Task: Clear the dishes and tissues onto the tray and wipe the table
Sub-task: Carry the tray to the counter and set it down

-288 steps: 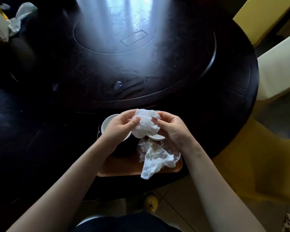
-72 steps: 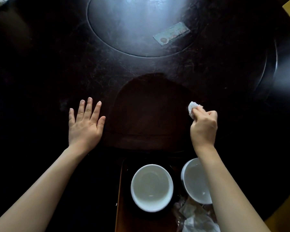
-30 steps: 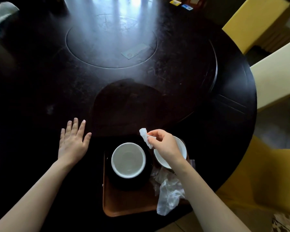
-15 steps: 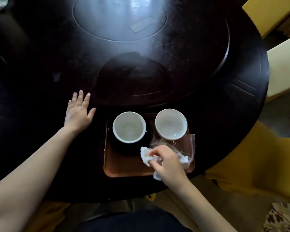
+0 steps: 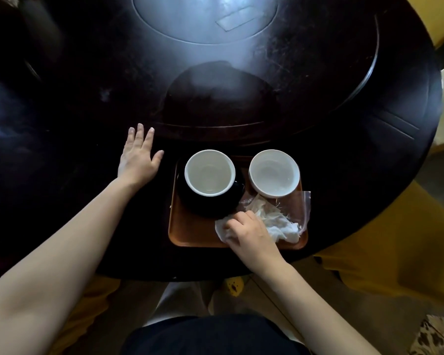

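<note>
The right hand (image 5: 251, 237) has its fingers curled around a crumpled tissue (image 5: 222, 228) on the brown tray (image 5: 190, 234) — more tissues (image 5: 280, 221) and clear plastic (image 5: 305, 206) lie just beside the fingers. Beyond them stand two white bowls (image 5: 209, 172) (image 5: 274, 172), the left one on a dark saucer (image 5: 205, 208) — the left hand (image 5: 139, 157) rests flat, fingers spread and empty, on the dark worktop (image 5: 344, 175) beside the tray

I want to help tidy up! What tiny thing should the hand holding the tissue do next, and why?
Probably let go. The right hand has the crumpled tissue down on the wooden tray, beside the other tissues and the two white cups. Opening the fingers would leave it there. The left hand lies flat on the dark table.
</note>
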Action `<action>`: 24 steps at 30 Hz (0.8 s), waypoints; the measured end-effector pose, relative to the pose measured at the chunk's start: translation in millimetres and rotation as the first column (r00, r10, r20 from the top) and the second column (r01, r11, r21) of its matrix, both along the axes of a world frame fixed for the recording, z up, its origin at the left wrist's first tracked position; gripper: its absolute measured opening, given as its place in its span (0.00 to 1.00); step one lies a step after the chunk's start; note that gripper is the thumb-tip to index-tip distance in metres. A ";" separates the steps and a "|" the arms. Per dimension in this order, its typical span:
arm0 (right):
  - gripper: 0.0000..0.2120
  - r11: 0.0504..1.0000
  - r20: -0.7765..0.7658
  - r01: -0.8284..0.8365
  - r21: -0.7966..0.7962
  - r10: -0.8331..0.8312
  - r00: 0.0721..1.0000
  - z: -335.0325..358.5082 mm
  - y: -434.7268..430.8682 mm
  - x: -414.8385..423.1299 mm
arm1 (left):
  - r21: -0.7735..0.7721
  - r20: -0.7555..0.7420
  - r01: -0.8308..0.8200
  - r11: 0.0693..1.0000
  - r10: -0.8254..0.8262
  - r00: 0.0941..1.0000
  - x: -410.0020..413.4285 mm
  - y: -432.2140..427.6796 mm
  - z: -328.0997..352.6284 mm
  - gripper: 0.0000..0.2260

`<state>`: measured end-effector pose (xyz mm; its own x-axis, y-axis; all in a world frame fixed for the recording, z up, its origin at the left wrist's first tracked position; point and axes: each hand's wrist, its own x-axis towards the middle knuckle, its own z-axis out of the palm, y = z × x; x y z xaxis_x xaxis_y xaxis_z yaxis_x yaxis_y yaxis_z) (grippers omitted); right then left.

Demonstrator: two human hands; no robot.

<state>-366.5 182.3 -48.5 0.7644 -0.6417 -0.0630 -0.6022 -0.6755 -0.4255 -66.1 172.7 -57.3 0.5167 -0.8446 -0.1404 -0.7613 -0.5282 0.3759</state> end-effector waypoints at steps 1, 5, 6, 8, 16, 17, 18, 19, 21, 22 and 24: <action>0.06 1.000 0.021 -0.008 0.010 0.008 1.000 3.3 -1.5 -3.9 | -0.017 -0.019 -0.003 1.000 0.002 1.000 -4.2 5.7 -0.2 0.28; 0.08 0.982 0.229 0.182 0.047 -0.188 0.955 24.9 -18.1 -30.0 | -0.111 -0.124 -0.024 0.993 0.010 0.992 -25.9 35.1 -4.7 0.24; 0.07 0.964 0.248 0.264 0.030 -0.263 0.932 28.8 -25.5 -39.8 | -0.142 -0.143 -0.028 0.989 0.008 0.990 -32.5 44.3 -6.5 0.23; 0.07 0.901 0.220 0.434 -0.014 -0.420 0.880 29.8 -42.8 -61.7 | -0.189 -0.128 -0.026 0.982 0.002 0.992 -45.4 62.0 -10.8 0.20; 0.14 0.686 -0.084 0.711 0.156 -0.708 0.701 -7.1 -79.9 -100.6 | -0.108 -0.187 -0.137 0.985 0.116 0.976 -81.8 84.2 -20.2 0.16; 0.14 0.685 -0.099 0.706 0.181 -0.701 0.706 -10.8 -80.5 -99.3 | -0.097 -0.190 -0.137 0.986 0.117 0.975 -82.8 82.3 -19.9 0.16; 0.14 0.681 -0.107 0.708 0.189 -0.702 0.704 -13.9 -81.2 -98.3 | -0.089 -0.191 -0.139 0.986 0.120 0.974 -83.8 80.3 -19.3 0.16; 0.13 0.672 -0.111 0.717 0.185 -0.710 0.695 -15.8 -82.4 -97.0 | -0.084 -0.191 -0.145 0.986 0.127 0.973 -85.2 78.4 -18.4 0.15; 0.13 0.658 -0.131 0.735 0.163 -0.724 0.677 -17.4 -85.1 -95.0 | -0.075 -0.187 -0.166 0.983 0.150 0.971 -88.1 75.4 -16.9 0.14; 0.12 0.658 -0.147 0.738 0.151 -0.723 0.675 -17.3 -86.3 -94.3 | -0.066 -0.185 -0.176 0.982 0.162 0.969 -89.1 74.4 -16.3 0.14; 0.12 0.665 -0.176 0.734 0.136 -0.713 0.679 -17.2 -88.7 -93.2 | -0.038 -0.178 -0.185 0.982 0.176 0.968 -90.2 73.1 -15.3 0.14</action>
